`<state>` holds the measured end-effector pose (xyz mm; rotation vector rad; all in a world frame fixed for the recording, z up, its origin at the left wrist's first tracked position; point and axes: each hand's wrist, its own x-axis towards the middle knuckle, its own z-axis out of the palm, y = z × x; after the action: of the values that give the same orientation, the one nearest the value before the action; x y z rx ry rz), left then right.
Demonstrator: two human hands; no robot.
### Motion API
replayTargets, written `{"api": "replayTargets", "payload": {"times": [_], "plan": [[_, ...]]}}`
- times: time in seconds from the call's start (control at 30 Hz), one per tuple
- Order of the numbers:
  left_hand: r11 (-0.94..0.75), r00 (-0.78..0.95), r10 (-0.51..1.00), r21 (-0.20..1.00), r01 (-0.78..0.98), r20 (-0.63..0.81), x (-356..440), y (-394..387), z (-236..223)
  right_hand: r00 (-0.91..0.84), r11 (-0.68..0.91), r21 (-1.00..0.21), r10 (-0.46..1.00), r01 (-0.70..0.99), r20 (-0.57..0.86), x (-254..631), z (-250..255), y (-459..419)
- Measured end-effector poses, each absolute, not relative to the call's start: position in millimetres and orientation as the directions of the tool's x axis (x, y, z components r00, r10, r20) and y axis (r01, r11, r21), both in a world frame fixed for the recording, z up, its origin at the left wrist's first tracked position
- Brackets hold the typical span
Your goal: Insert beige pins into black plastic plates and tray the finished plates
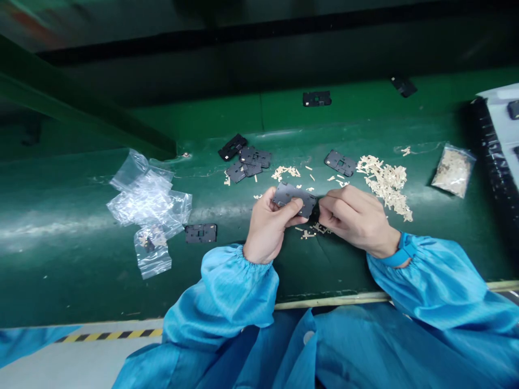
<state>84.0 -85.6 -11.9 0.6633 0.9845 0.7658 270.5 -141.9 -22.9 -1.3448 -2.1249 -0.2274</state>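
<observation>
A flat dark grey plastic plate (288,195) with small holes is gripped in my left hand (272,221), the thumb lying across its face. Close to the plate's right edge, my right hand (352,216) has its fingers pinched together; whatever lies between the fingertips is hidden. Small cream-coloured pieces (286,172) are scattered just beyond the plate, and a larger heap of cream pieces (387,183) spreads past my right hand. Another black plate (340,163) lies flat between them. Below the held plate, more small pieces (308,234) rest on the green table.
Several black plates (255,156) overlap beyond my left hand, with a single plate (201,233) nearer. Clear zip bags (141,194) are piled at left. A filled bag (453,170) and a black-edged white tray (497,116) stand right. A green post (89,102) slants at upper left.
</observation>
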Motion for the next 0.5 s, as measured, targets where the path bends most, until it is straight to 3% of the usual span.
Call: {"api": "replayTargets", "payload": {"times": [0.27, 0.5], "plan": [[0.544, 0.347, 0.824, 0.795, -0.267, -0.447, 84, -87, -13, -0.151, 0.448, -0.358, 0.771, 0.819, 0.619, 260, -18, -140], [0.478, 0.292, 0.865, 0.849, -0.226, -0.409, 86, -90, -12, -0.114, 0.428, -0.384, 0.775, 0.818, 0.621, 258, -19, -142]]}}
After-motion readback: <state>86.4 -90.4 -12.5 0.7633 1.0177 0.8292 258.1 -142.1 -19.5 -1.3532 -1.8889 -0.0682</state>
